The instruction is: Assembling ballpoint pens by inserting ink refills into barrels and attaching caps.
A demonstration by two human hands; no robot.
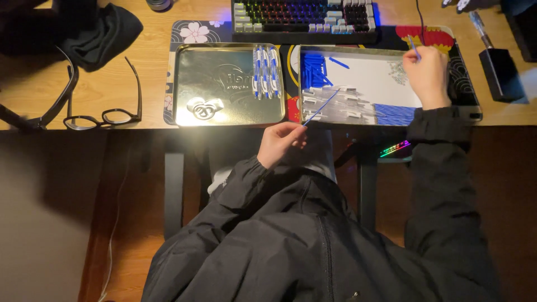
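On the wooden desk (pixel 112 84), 2 shallow metal trays sat side by side on a patterned desk mat (pixel 190 32). At the desk's near edge, the left hand (pixel 281 143) was closed in a pinch around the lower end of a thin blue rod (pixel 321 107), which slanted up and to the right over the near left corner of the right tray (pixel 475 114). The right hand (pixel 428 72), also closed in a pinch, held a short blue piece (pixel 413 46) upright over the far right part of the same tray. Inside that tray lay a heap of blue pieces (pixel 315 70) at the far left, a second blue heap (pixel 394 113) at the near right, and white parts (pixel 347 100) between them; their exact kind could not be told. The left tray (pixel 224 106) held 3 white-and-blue pens (pixel 265 71) lying together along its right side. A backlit keyboard (pixel 305 19) stood behind the trays. Black spectacles (pixel 109 106) rested well to the left, near a dark cloth (pixel 106 33).
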